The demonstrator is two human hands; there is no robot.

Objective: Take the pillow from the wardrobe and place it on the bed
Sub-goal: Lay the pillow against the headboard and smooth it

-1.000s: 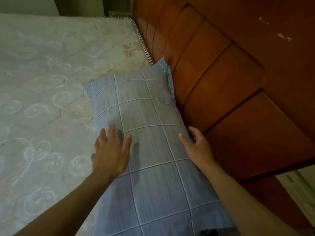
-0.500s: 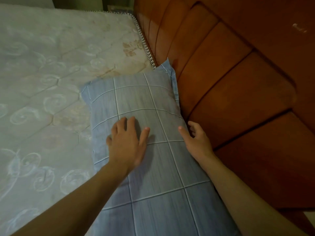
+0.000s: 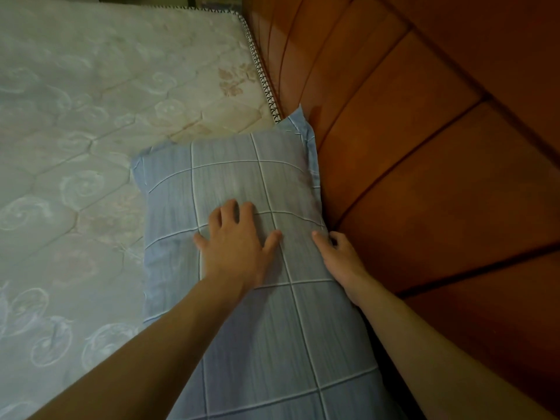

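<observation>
Pillow (image 3: 266, 183), centre frame on the bed (image 3: 91, 147): likely soft, light; hold at edges. Left hand (image 3: 233, 247) lies flat and open; right hand (image 3: 339, 259) curls at right edge, grip indeterminate.

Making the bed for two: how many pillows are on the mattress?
1: the blue pillow lies on the mattress against the headboard, under the left hand. Others may be out of view.

Blue-grey pillow (image 3: 266, 328) with white grid lines; pale swirl-patterned mattress (image 3: 75, 147); reddish-brown headboard (image 3: 424, 177).
</observation>
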